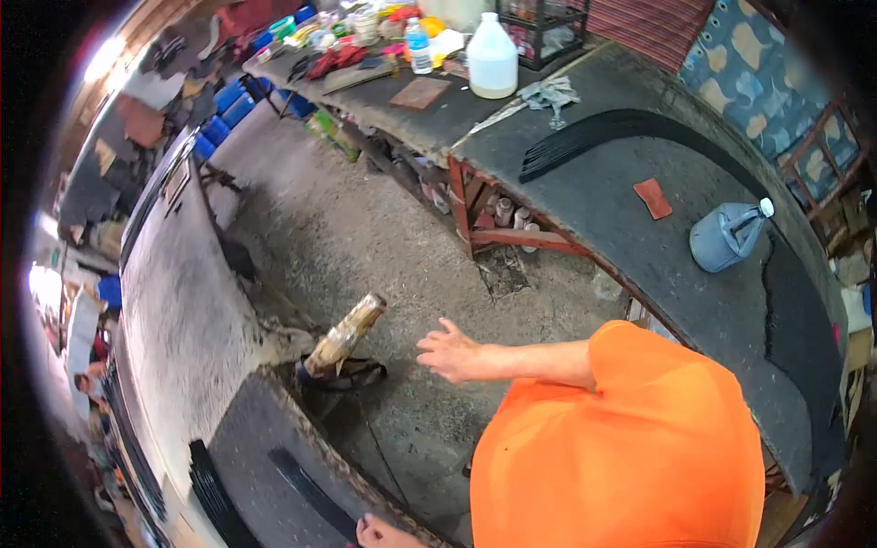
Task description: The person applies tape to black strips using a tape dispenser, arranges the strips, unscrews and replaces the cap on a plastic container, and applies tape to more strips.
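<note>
Black strip (pixel 311 490) slanting lengthwise down-right toward left hand (pixel 389 532), grip unclear, right hand (pixel 449 353) splayed

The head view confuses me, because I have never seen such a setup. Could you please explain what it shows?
No machine is seen here: one camera worn on a person's head looks forward and down, and its wide lens bends the scene. The orange shirt appears to be the wearer's. The right hand is spread open above the floor and holds nothing. The left hand, cut off by the bottom edge, lies at the end of a black strip on the near bench; I cannot tell whether it grips it. On the other side, the long table bears a curved bundle of black strips, a grey-blue jug, a translucent jug and a water bottle.
</note>
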Motion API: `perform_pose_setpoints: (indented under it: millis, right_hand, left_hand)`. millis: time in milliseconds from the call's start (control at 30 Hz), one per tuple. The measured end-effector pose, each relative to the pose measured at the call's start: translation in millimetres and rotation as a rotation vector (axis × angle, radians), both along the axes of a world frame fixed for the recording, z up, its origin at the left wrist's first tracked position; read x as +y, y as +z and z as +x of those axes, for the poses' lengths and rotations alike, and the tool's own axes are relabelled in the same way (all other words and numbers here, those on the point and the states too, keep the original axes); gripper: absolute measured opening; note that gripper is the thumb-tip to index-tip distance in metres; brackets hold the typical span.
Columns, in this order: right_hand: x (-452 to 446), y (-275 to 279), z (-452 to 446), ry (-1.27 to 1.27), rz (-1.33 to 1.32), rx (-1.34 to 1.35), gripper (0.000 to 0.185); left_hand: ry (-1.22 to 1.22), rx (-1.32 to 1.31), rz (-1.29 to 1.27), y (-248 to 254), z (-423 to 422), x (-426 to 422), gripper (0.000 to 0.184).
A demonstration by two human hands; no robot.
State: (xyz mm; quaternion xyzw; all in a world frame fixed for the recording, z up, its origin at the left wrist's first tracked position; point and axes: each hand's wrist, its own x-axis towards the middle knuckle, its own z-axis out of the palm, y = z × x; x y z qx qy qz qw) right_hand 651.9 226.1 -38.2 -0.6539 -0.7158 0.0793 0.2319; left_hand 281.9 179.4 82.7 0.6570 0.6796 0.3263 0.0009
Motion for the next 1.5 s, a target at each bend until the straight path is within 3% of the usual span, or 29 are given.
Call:
perform_pose_setpoints:
  millis: [33, 67, 133, 233, 267, 300, 467, 567, 633, 767, 900, 1033, 1200, 1333, 1400, 1500]
  right_hand:
    - [-8, -9, 29, -0.055, -0.005, -0.005, 0.024]
    - [-20, -16, 52, -0.11, -0.014, -0.007, 0.024]
    - [-48, -19, 99, -0.205, -0.104, -0.042, 0.031]
    - [-86, -13, 149, -0.364, -0.221, -0.057, 0.034]
    - [-105, -12, 159, -0.425, -0.266, -0.051, 0.035]
    - [-121, -18, 165, -0.493, -0.146, -0.055, 0.025]
    - [-210, -10, 149, -0.733, -0.169, -0.039, 0.028]
    - [-265, 0, 114, -0.84, -0.334, 0.061, 0.039]
    - [-303, 1, 90, -0.9, -0.296, 0.025, 0.033]
    - [-374, 15, 68, -1.058, -0.318, 0.017, 0.034]
    - [-426, 36, 82, -1.247, -0.31, -0.06, 0.041]
    - [-473, 53, 119, -1.371, -0.249, 0.04, 0.046]
    - [-536, 38, 171, -1.389, -0.224, -0.02, 0.053]
    - [-571, 19, 198, -1.268, -0.456, 0.038, 0.058]
    - [-579, 13, 199, -1.224, -0.444, 0.068, 0.06]
    - [-587, 14, 202, -1.167, -0.476, 0.094, 0.062]
  left_hand:
    - [-0.034, -0.075, -0.193, -22, 2, 13, 0.027]
    - [-0.132, -0.059, -0.093, -38, 24, 21, 0.029]
    - [-0.137, -0.428, -0.357, -10, 101, 21, 0.045]
    - [-0.381, -0.481, -0.444, -4, 158, 29, 0.056]
    - [-0.472, -0.48, -0.493, -2, 172, 31, 0.055]
    - [-0.565, -0.475, -0.547, -1, 182, 32, 0.054]
    - [-1.033, -0.4, -0.745, -12, 219, 27, 0.044]
    - [-1.245, -0.315, -0.821, -20, 240, 13, 0.035]
    - [-1.365, -0.394, -0.745, -39, 256, -3, 0.028]
    - [-1.532, -0.327, -0.902, -27, 300, -50, 0.029]
    - [-1.714, -0.296, -0.857, -2, 341, -101, 0.028]
    - [-1.766, -0.355, -0.904, -3, 387, -138, 0.03]
    - [-1.81, -0.448, -0.885, 21, 497, -217, 0.033]
    - [-1.877, -0.526, -0.692, 29, 610, -298, 0.042]
    - [-1.866, -0.456, -0.361, 18, 660, -327, 0.047]
    - [-1.908, -0.346, -0.265, 10, 704, -345, 0.047]
